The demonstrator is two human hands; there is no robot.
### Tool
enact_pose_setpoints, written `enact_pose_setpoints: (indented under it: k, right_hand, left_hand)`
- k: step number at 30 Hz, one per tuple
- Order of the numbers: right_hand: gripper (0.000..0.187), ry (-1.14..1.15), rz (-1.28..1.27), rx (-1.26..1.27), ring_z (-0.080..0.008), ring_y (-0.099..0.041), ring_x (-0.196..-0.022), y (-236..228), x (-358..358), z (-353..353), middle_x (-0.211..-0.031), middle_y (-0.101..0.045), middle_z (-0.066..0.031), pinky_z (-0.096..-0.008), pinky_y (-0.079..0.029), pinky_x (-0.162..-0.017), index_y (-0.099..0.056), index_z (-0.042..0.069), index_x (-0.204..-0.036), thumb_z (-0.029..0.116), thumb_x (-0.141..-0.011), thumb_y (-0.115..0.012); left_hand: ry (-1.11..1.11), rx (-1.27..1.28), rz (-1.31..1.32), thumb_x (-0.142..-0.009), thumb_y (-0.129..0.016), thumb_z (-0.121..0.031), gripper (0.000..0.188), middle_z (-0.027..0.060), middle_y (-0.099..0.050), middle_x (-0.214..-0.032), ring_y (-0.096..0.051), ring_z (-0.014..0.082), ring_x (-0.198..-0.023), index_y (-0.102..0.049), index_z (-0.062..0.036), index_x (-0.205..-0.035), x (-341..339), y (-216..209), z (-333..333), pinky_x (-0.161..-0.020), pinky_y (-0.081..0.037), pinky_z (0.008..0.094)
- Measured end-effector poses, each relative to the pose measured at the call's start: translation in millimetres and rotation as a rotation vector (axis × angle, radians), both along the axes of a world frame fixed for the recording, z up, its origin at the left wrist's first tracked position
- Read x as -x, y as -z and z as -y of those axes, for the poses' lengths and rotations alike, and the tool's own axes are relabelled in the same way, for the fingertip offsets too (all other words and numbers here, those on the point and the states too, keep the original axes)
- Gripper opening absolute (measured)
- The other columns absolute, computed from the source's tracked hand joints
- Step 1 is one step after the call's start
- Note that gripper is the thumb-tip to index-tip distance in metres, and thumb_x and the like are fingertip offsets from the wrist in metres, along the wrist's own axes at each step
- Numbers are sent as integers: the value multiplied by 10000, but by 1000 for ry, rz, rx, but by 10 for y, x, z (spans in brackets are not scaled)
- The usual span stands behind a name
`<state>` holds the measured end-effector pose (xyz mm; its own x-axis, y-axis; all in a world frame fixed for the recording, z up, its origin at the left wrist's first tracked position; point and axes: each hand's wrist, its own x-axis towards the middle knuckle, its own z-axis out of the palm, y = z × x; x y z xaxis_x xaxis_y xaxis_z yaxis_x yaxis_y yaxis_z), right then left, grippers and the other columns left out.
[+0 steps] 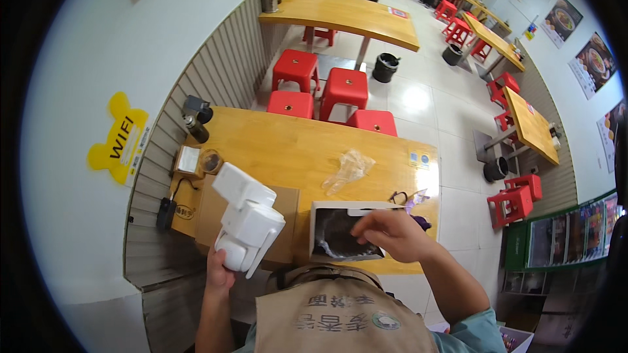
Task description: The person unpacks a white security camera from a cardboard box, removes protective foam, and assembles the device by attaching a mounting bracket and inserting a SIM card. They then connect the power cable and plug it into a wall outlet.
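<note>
A white security camera (252, 222), with a rounded base and a stick-like antenna, is gripped at its base by my left hand (224, 265), fingers closed round it. It hangs over a flat brown cardboard piece (285, 222) on the wooden table. To the right stands an opened white box (315, 229) with a dark interior and a bit of clear plastic inside. My right hand (389, 230) hovers over the box's right side, its fingers loosely bent and apart, with nothing seen in them.
A crumpled clear plastic bag (348, 170) lies on the table (275, 137). At the left wall are a napkin box (188, 159), a small jar (211, 161), a dark bottle (195, 129) and a black plug adapter (166, 212). Red stools (345, 89) stand beyond.
</note>
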<state>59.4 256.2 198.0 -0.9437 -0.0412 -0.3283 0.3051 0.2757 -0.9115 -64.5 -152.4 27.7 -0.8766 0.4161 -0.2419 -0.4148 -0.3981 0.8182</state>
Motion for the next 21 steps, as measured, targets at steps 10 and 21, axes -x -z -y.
enact_pose_setpoints:
  k: [10,21]
  right_hand:
    - [751,18,-72,150,-319,-507,-1366,-113,262,727,-1485,-485,-205,-435,-464,-1104,-301,-15,-1541,276,-984,-712]
    - [746,706,-544,909,-245,-546,-1280,-190,135,986,-1362,-578,-119,-419,-458,-1084,-430,35,-1455,462,-931,-744]
  left_hand:
    - [-20,19,-299,-774,-840,-367,1022,144,-504,-1467,-503,252,-1356,-312,25,-1557,-39,-736,-494,-1148,-392,387]
    - [-216,659,-1760,-687,-916,-576,1265,297,-474,-1316,-576,425,-1123,-201,8,-1551,-219,-1794,-1215,-860,-536,495]
